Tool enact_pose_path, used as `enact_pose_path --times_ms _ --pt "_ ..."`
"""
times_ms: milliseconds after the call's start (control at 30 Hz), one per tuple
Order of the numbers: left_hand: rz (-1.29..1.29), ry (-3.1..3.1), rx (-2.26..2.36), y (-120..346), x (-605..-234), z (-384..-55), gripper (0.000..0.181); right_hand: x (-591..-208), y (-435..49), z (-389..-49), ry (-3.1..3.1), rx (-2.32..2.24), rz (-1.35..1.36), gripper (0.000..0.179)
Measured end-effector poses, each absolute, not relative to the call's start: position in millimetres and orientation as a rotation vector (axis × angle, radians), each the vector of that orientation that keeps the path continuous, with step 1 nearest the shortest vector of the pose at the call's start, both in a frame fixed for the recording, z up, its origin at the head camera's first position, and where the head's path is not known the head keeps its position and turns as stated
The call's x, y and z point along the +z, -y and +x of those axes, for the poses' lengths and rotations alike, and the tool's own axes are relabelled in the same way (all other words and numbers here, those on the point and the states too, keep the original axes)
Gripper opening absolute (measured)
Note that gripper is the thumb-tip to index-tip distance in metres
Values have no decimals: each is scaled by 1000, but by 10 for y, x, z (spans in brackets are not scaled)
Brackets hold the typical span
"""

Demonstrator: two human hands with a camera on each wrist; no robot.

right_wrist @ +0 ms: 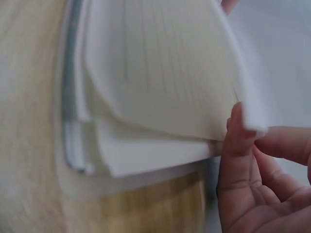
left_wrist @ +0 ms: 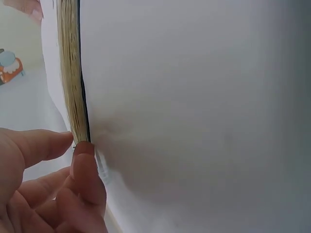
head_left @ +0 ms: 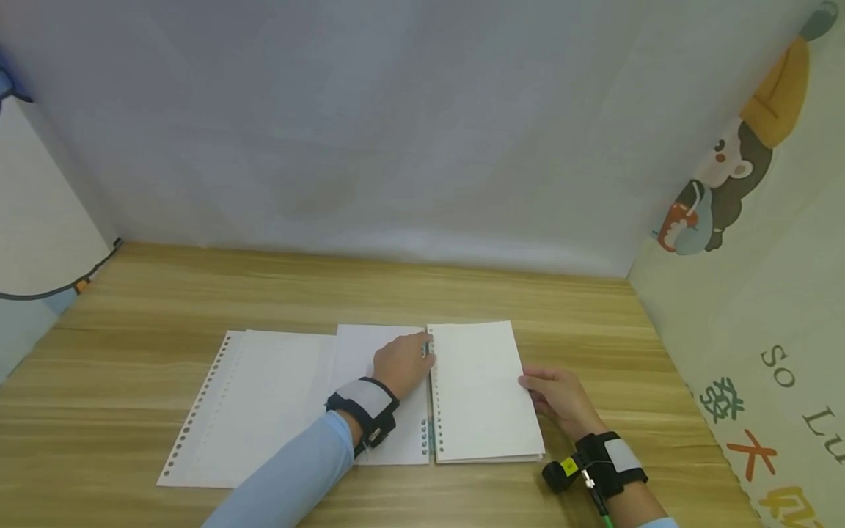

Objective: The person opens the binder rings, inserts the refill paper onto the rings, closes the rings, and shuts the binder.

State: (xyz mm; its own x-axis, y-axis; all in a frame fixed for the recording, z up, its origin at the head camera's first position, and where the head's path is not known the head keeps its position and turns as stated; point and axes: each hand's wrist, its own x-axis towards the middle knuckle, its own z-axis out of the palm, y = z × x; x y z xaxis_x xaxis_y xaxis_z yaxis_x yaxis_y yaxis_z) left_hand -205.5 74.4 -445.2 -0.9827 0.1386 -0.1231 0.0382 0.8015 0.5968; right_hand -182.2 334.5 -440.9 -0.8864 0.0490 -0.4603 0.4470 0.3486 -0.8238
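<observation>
Here, my left hand (head_left: 401, 364) pinches punched edge (head_left: 439, 414) of pages (head_left: 485, 392), my right hand (head_left: 557, 396) their outer edge (head_left: 535, 411); level, light hold probably prevents tearing.

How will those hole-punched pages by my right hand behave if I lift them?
Probably floppy: in the right wrist view, the pages bow near your right hand. They may also fan apart, since gaps show between their layers.

page block (head_left: 485, 396): white, holes down left edge | right edge lifted, fanned | apparently lined, blurred | beside punched sheet (head_left: 405, 440)
</observation>
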Motion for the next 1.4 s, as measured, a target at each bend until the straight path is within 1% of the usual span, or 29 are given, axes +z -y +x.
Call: enact_pose_path --times_ms 467,700,800,933,1100,1400 --pt "171 -2847 917 -721 -4471 -2023 37 -4460 -3359 -1816 -2236 -1583 443 45" --pt "216 -2752 975 -677 -4404 -1872 23 -4440 -3375 -1848 -2239 -1567 411 47" --pt "265 -2698 983 -659 -4395 -1759 21 -4429 -3373 -1846 -2234 -1561 422 47" --pt "300 -2653 975 -640 -4399 -1609 24 -4430 -3371 -1829 -2230 -1567 415 48" --pt "321 -2624 957 -607 -4392 -1487 31 -4415 -3382 -1811 -2252 -1561 368 50" --pt "379 -2612 970 -589 -4424 -1402 39 -4406 -3345 -1781 -2382 -1459 398 46"
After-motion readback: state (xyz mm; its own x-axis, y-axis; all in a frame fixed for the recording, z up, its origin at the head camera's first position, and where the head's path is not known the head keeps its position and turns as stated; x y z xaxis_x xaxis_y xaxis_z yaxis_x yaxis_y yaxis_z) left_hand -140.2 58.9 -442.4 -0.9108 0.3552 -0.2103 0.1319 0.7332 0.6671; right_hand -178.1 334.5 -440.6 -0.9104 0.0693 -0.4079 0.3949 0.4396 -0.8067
